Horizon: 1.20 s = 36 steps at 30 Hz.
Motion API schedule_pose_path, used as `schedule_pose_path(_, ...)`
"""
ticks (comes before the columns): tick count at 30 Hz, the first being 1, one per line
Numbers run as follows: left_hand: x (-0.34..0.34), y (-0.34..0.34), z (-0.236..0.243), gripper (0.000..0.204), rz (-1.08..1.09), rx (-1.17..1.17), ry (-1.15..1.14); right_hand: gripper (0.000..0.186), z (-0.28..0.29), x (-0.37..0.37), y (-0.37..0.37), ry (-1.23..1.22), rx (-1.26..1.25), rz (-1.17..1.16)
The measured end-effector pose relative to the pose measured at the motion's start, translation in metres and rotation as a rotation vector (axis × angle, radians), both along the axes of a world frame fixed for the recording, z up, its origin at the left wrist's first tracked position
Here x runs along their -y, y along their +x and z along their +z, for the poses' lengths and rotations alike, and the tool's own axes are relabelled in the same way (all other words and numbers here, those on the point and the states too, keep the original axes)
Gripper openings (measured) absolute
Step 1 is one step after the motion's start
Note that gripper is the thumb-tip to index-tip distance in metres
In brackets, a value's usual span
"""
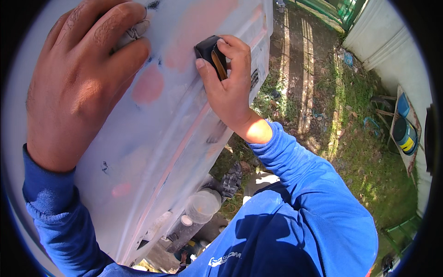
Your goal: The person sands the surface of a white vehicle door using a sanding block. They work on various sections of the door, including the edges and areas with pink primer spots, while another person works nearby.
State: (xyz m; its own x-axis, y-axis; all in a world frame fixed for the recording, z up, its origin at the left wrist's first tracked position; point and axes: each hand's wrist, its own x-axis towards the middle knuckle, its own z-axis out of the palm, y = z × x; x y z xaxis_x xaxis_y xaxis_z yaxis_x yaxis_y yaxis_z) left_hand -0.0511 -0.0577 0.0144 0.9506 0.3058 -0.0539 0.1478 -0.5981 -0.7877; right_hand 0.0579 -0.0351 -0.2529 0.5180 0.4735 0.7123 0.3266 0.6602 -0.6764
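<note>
A pale whitish body panel [110, 152] with pink patches, one of them a round patch [148, 84], fills the left half. My right hand [230, 78] grips a black sanding block [208, 51], thumb on the near side and fingers on the far side. A tan-brown edge, like folded sandpaper, shows along the block, which rests against the panel. At the upper left my left hand [83, 87] is closed, its fingers curled round a crumpled greyish-white cloth [134, 33] over the panel. Most of that cloth is hidden by the fingers.
Below the panel's edge stand a translucent plastic tub [203, 205] and a dusty surface with small items. To the right lie grass and dirt ground [346, 152]. A dark bucket with a yellow band [405, 136] sits on a board by a pale wall [392, 51]. Green mesh [346, 11] is at the back.
</note>
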Motion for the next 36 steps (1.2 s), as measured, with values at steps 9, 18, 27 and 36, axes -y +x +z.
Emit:
schedule_pose_path(9,-0.004,-0.002,0.0,0.028,-0.011,-0.004,0.008,0.05,-0.001,0.016,-0.01,-0.013,0.041,0.018)
schedule_pose_path(18,-0.002,-0.003,0.001,0.028,0.0,-0.026,-0.003,0.053,0.0,0.037,-0.016,-0.001,0.152,0.18)
schedule_pose_path(27,-0.002,-0.002,0.002,0.028,-0.003,-0.037,-0.019,0.055,0.002,0.036,-0.024,0.182,0.222,0.217)
schedule_pose_path(36,-0.001,-0.006,0.002,0.029,-0.01,-0.026,-0.013,0.049,0.005,0.026,-0.006,0.127,0.285,0.156)
